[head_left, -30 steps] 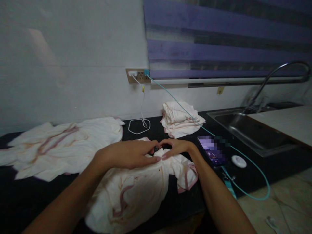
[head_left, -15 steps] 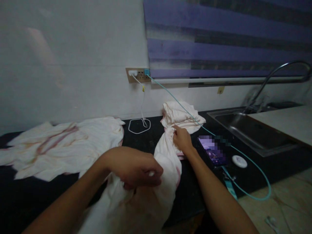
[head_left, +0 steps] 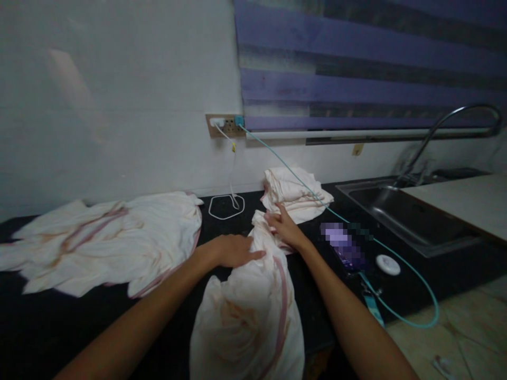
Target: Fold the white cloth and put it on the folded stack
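A white cloth (head_left: pixel 253 316) with a pinkish stripe and brownish stains lies bunched on the dark counter, its near end hanging toward me. My left hand (head_left: pixel 233 250) rests flat on its upper left side, fingers stretched out and open. At the far end of the cloth, my right hand (head_left: pixel 287 227) touches the fabric with its fingers apart and the index finger raised. Just behind my right hand sits a folded pile of white cloth (head_left: pixel 295 187). A spread, wrinkled white cloth (head_left: pixel 158 227) with a pinkish stripe lies to the left.
A phone (head_left: pixel 344 250) on a teal cable (head_left: pixel 430 287) and a round white object (head_left: pixel 388 265) lie on the right. Beyond them is a sink (head_left: pixel 404 216) with a curved faucet (head_left: pixel 430 134). A white cord (head_left: pixel 226 215) runs from the wall socket (head_left: pixel 228 126).
My left hand has moved forward and gone from a curled fist to lying flat on the cloth. The right hand's fingers have loosened from their pinch. The cloth's near part has dropped lower.
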Demonstrator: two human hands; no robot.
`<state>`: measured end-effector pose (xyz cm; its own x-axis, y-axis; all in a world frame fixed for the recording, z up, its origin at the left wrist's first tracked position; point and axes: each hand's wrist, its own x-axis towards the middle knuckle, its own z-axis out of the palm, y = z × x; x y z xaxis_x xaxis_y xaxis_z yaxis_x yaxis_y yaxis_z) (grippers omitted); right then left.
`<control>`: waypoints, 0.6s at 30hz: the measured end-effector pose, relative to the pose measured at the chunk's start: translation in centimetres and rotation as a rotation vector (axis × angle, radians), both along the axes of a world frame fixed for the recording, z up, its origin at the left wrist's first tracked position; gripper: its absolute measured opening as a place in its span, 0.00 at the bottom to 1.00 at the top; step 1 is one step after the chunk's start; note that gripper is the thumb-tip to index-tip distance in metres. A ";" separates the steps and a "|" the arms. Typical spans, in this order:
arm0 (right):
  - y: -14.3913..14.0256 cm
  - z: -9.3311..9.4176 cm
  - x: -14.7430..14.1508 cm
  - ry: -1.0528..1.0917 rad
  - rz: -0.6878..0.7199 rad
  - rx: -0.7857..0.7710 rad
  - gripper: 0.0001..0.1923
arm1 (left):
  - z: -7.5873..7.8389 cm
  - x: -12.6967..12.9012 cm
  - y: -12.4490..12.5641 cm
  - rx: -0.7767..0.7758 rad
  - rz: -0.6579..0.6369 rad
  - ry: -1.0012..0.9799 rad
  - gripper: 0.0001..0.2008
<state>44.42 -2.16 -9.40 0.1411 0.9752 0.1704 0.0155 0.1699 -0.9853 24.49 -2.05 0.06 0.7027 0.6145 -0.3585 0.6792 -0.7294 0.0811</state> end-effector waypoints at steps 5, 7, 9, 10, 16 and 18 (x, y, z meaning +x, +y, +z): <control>0.7 -1.2 0.6 -0.272 -0.093 0.101 0.35 | -2.2 0.4 1.9 0.031 0.010 -0.353 0.24; 0.9 -1.1 1.2 -0.324 -0.202 0.131 0.29 | -2.2 0.4 2.9 0.104 0.154 -0.549 0.22; 0.9 -0.8 1.7 -0.340 -0.265 0.145 0.26 | -1.8 0.0 3.9 0.160 0.268 -0.703 0.19; 0.8 -0.7 1.9 -0.345 -0.262 0.149 0.25 | -1.6 -0.2 4.3 0.182 0.311 -0.760 0.18; 0.2 -0.5 1.4 -0.619 -0.160 0.108 0.22 | -0.4 -1.3 5.6 0.478 0.388 -1.007 0.15; 0.4 -0.6 1.3 -0.677 -0.190 0.120 0.20 | -0.4 -0.9 5.0 0.591 0.255 -1.042 0.14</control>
<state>45.74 -1.80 -10.03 0.1324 0.9131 0.3857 0.6575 0.2103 -0.7235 23.64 3.00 -0.34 0.3224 0.6537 0.6846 0.6159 -0.6941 0.3727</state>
